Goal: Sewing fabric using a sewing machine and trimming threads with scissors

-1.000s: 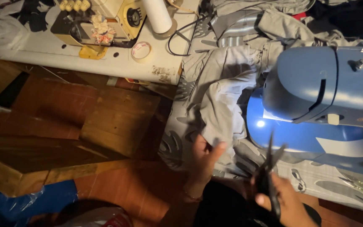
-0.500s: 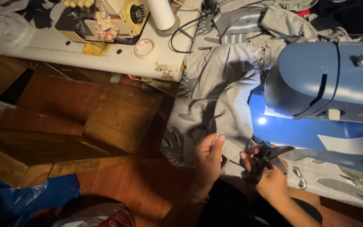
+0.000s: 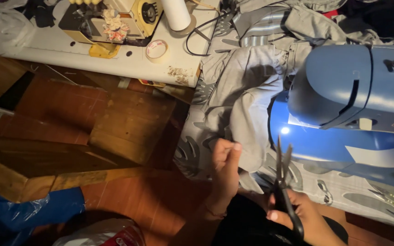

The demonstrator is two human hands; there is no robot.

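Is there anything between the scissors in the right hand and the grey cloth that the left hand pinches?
Nothing visible. The scissors, blades up and slightly apart, stand just right of the grey cloth, beside the left hand. Only the blue sewing machine is close, behind them.

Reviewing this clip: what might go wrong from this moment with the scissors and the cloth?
The scissors in the right hand point up with blades apart, near the left hand pinching by the grey fabric: a nick to the fingers seems possible. In this dim light the blades might also catch fabric bunched against the blue sewing machine.
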